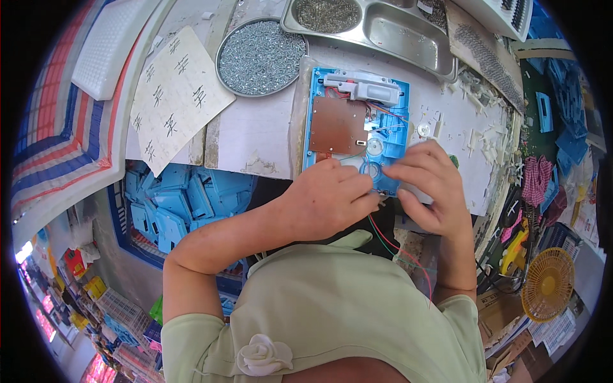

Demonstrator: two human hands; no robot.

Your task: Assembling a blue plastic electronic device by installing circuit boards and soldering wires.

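Blue casing (1) (398,135) holds 1 brown PCB (335,126) nr 2 hands (335,195) (431,182).

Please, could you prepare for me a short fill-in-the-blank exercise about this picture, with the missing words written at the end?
1. The brown rectangular circuit board lies inside a ____ plastic casing.
2. In the picture, the round metal dish full of small silvery screws stands to the ____ of the casing.
3. The person's bare ____ hand, with its thumb apart from its fingers, is near the casing's lower right corner.

Missing words: blue; left; right.
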